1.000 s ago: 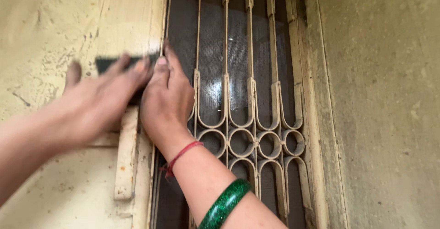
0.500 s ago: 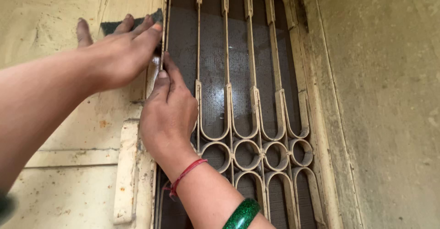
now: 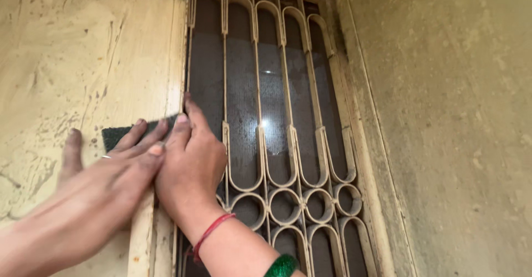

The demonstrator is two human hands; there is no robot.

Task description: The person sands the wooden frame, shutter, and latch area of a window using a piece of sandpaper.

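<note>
The left hand point(image 3: 119, 163) lies flat, fingers spread, pressing a dark green pad point(image 3: 119, 134) against the cream frame point(image 3: 166, 77) beside the grille point(image 3: 277, 160). The right hand point(image 3: 191, 166) touches it, fingers curled on the grille's left edge; a red thread point(image 3: 213, 234) and green bangle point(image 3: 281, 267) circle that arm.

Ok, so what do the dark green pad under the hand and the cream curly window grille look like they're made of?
The dark green flat pad under the left hand looks like a coarse, matte abrasive scrubbing fibre, though motion blur leaves that open. The cream looped window grille looks like flat metal strip bent into arches and rings, with dull, grimy paint. Behind it, a fine grey mesh screen, probably wire or plastic.
</note>
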